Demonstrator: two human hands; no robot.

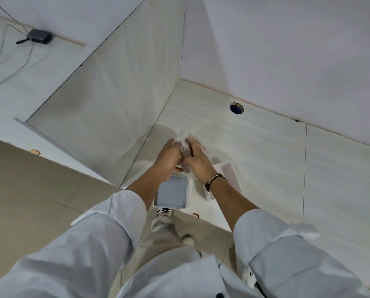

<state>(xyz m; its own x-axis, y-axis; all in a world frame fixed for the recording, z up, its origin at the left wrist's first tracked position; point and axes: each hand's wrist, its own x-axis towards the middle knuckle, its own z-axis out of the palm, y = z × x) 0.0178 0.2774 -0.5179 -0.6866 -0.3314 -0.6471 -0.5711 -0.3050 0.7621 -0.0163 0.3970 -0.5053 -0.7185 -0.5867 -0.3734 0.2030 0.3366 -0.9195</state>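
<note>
readable text: none, honestly
shoe [163,211]: black marks on white, way too blurry to read
black device [40,36]: no label I can make out

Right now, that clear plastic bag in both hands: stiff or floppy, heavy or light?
Probably floppy: the clear plastic bag crumples between the left hand and right hand. Likely light, as it looks thin and see-through. Contents, if any, are too blurred to tell.
</note>
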